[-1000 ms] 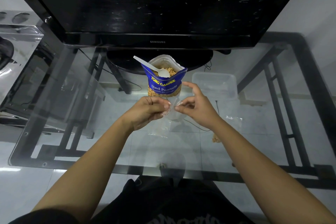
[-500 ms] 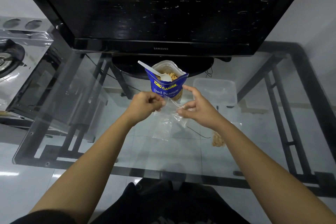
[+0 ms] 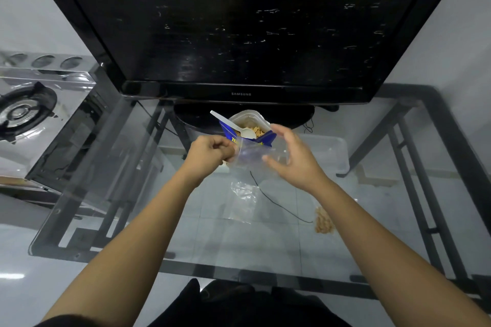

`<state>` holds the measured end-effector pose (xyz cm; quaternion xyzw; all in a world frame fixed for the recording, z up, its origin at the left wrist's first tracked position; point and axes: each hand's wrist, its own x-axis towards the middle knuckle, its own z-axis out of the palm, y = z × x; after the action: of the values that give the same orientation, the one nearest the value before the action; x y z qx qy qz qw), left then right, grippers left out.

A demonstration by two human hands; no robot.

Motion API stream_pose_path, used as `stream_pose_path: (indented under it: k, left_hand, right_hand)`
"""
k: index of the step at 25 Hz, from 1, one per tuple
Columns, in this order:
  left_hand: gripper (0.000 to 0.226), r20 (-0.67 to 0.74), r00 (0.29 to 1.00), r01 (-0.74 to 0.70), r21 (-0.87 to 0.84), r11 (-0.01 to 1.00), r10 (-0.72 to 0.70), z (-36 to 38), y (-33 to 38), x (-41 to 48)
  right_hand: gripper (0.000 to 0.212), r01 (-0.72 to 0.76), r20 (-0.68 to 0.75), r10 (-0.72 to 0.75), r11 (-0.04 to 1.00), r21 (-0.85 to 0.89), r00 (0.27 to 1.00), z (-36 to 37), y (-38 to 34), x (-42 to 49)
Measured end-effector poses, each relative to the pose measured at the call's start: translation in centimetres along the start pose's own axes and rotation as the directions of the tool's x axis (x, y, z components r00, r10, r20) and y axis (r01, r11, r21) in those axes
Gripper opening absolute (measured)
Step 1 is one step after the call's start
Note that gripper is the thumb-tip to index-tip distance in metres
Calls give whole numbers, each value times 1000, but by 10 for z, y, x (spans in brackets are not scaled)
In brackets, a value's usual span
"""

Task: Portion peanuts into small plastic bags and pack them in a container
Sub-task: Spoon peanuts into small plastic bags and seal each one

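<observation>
Left hand point(image 3: 210, 151) pinches one clear bag point(image 3: 252, 154); right hand point(image 3: 295, 164) spread wide; one pouch point(image 3: 226, 130).

dim, cool light; wide-angle edge bending; right hand point(image 3: 292, 159) motion-blurred.

The right hand point(image 3: 295, 160) is smeared by motion, so whether its thumb or fingers touch the small plastic bag point(image 3: 253, 154) cannot be told. The left hand point(image 3: 210, 152) pinches that bag's edge, its fingertips tucked out of sight. The bag covers the lower part of the peanut packet point(image 3: 267, 138), leaving only a few letters of its label. The container point(image 3: 334, 151) sits partly behind the right hand; its contents are unreadable. The television point(image 3: 239, 21) is cut by the top edge, the stove point(image 3: 24, 111) by the left — both forearms by the bottom. On the counter point(image 3: 239, 247), the filled bag point(image 3: 323, 221) is too small to show its outline.
</observation>
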<state>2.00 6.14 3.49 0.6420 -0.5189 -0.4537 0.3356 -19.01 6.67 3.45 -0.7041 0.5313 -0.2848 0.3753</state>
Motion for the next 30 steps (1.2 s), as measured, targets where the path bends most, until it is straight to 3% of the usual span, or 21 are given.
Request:
stream_pose_path:
  k: [3, 6, 10, 16, 22, 24, 27, 29, 30]
  left_hand:
    - [13, 34, 999, -29, -5, 1000, 30, 2, 9, -1]
    - [16, 43, 998, -35, -39, 999, 37, 4, 14, -3]
    - [14, 38, 999, -15, -100, 995, 19, 5, 14, -2]
    - [21, 62, 998, 9, -157, 988, 1, 13, 12, 8]
    - [6, 81, 996, -30, -156, 987, 43, 13, 11, 19]
    - [16, -45, 998, -41, -187, 981, 33, 15, 4, 25]
    - [40, -338, 921, 76, -330, 941, -193, 8, -10, 50]
    - [43, -318, 916, 152, -287, 946, -244, 2, -15, 67]
    - [33, -290, 940, 121, -216, 969, -182, 0, -14, 72]
  right_hand:
    - [87, 186, 97, -165, 941, -282, 982, 10, -13, 4]
    - [79, 194, 37, -193, 923, -334, 981, 21, -13, 9]
    - [58, 187, -71, -211, 950, -251, 975, 26, -9, 12]
    - [77, 136, -44, -151, 960, -244, 988, 28, -8, 18]
    - [56, 136, -137, -159, 977, -165, 978, 29, -5, 30]
    - [52, 106, -176, -119, 991, -84, 977, 28, -2, 34]
    - [57, -17, -221, 33, 997, 74, 975, 23, 6, 41]
    - [60, -102, -193, 128, 985, 140, 973, 21, 11, 46]
    - [61, -137, -167, 162, 978, 154, 973, 20, 13, 48]
